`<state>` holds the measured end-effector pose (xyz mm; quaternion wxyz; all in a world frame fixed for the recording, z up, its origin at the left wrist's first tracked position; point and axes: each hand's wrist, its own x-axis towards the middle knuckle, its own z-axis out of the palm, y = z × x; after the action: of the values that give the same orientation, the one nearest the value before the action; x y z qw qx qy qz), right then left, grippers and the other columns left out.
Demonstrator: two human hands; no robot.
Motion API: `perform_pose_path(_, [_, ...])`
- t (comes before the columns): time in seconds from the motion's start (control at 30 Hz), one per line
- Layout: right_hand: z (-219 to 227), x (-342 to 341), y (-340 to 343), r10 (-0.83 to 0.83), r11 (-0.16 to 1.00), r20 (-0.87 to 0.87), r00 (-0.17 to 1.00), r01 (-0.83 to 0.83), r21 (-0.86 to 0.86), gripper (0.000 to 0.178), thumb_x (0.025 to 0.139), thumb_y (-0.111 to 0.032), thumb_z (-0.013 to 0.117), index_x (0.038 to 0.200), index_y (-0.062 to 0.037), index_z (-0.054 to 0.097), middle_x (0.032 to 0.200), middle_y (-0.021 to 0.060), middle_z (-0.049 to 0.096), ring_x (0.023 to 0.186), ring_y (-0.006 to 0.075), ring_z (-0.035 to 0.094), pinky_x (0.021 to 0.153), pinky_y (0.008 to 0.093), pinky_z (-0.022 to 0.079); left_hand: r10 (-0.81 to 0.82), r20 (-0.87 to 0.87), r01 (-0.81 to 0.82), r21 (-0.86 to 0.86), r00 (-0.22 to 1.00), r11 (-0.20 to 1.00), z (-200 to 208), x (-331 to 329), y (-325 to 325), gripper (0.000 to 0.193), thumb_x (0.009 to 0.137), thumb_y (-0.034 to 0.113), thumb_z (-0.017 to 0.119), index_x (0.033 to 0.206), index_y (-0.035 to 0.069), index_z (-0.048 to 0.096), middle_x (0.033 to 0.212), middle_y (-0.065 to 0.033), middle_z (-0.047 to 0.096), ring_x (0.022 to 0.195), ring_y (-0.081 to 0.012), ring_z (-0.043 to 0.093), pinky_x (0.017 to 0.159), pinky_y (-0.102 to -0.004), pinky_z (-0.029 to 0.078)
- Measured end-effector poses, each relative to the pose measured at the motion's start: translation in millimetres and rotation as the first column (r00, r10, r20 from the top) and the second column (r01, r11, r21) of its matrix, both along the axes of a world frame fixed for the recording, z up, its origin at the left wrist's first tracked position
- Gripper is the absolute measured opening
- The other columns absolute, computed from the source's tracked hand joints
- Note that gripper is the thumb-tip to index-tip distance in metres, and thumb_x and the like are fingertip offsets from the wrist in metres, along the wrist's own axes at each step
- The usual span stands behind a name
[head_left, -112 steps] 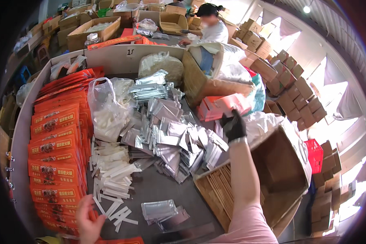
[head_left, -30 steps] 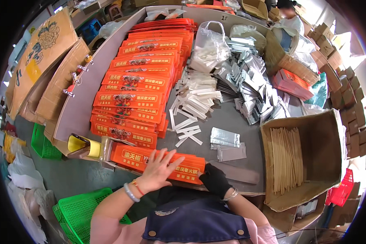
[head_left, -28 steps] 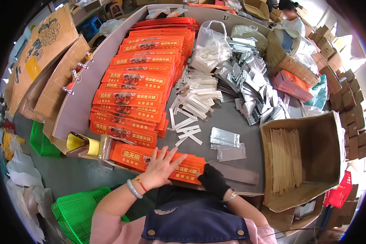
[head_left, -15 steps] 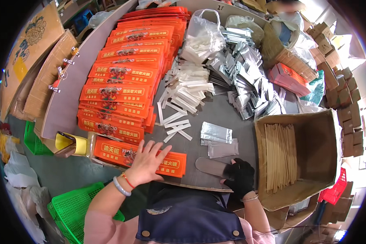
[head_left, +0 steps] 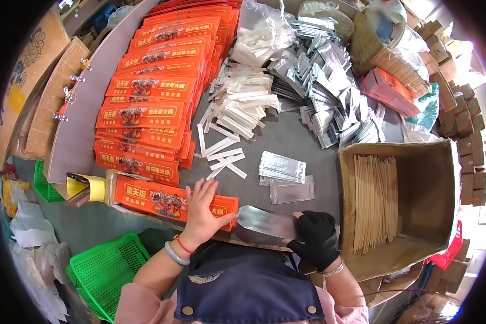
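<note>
My left hand (head_left: pixel 202 213) lies with its fingers spread over the right part of a red paper sleeve (head_left: pixel 151 200), the top one of a stack at the table's front edge. Its thumb stretches to the sleeve's right end. In a black fingerless glove, my right hand (head_left: pixel 317 237) is closed around a shiny, shoehorn-like metal blade (head_left: pixel 264 221) with a rounded tip. This blade points left, its tip beside my left thumb at the sleeve's end; whether it is inside the sleeve I cannot tell. Beyond it lie several flat silver packets (head_left: pixel 283 166).
Overlapping red sleeves (head_left: pixel 146 116) cover the table's left side. White paper-wrapped strips (head_left: pixel 243 105) and a heap of silver packets (head_left: pixel 329 92) fill the back. To the right, an open cardboard box (head_left: pixel 426 205) holds wooden chopsticks (head_left: pixel 373 205). A green basket (head_left: pixel 110 270) stands lower left.
My right hand has lifted and tilted the metal blade, bringing its tip left to the sleeve's end. My left thumb has moved to that end. The whole view has shifted slightly.
</note>
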<state>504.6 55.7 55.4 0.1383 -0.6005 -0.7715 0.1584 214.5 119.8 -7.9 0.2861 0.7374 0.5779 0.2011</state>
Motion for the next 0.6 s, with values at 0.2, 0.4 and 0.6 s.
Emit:
perform_pose_path(0.2, [-17,-19,14,0.12,0.979,-0.062,0.991,-0.129,-0.157,0.06,0.07,-0.041,0.078,0.116,-0.0082,0.058,0.108,0.0116,0.061,0.097,0.0308,0.057,0.089,0.0462,0.038,-0.016,-0.048,0.016,0.003,0.999,1.0,6,3,0,0.091,0.067,0.042,0.085,0.136,-0.004,0.047,0.141,-0.0214,0.047,0.139,-0.0412,0.033,0.116,-0.0588,0.011])
perform_pose_path(0.4, [-51,-58,27,0.163,0.981,-0.088,0.983,-0.152,0.125,0.076,0.07,-0.047,0.079,0.128,-0.0063,0.053,0.118,0.0116,0.059,0.113,0.0308,0.054,0.097,0.0478,0.039,-0.274,-0.042,0.27,-0.079,0.961,0.959,9,-7,30,0.082,0.072,0.04,0.082,0.133,-0.004,0.048,0.133,-0.0218,0.053,0.126,-0.0411,0.045,0.107,-0.0552,0.031])
perform_pose_path(0.6, [-82,119,-37,-0.833,0.542,0.101,0.544,0.764,0.35,0.051,0.076,-0.026,0.076,0.115,0.0,0.057,0.11,0.0198,0.059,0.104,0.0389,0.055,0.089,0.0472,0.044,-0.209,-0.198,0.252,0.227,0.958,0.941,-13,-7,111,0.019,0.073,0.007,0.076,0.088,0.003,0.065,0.087,-0.0146,0.06,0.085,-0.0364,0.06,0.074,-0.0458,0.048])
